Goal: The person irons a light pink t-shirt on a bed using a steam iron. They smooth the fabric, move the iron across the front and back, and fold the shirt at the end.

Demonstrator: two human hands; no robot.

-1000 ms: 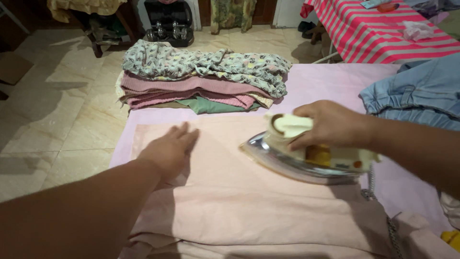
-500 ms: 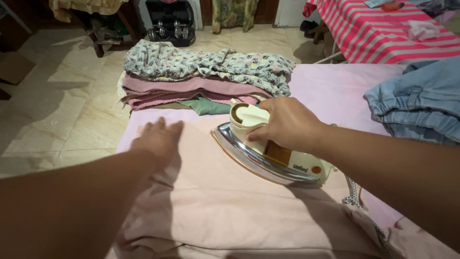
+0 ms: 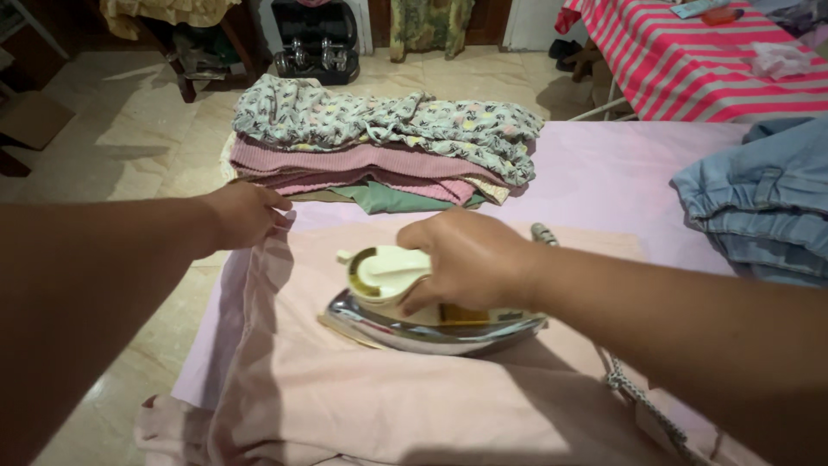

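A cream iron (image 3: 414, 302) with chrome soleplate is seen on pale pink cloth (image 3: 414, 397); blue denim (image 3: 759, 207) and a pink-striped cover (image 3: 699, 69) are shown.

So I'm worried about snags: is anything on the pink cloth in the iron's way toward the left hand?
Nothing visible. The iron, held by the right hand, has only flat pink cloth before it; the left hand pinches the cloth's far corner, clear of the iron.

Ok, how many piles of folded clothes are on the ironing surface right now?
2. A stack topped by a patterned grey garment lies at the far edge beyond the iron; folded denim sits at the right edge, partly cut off, so more may be hidden.
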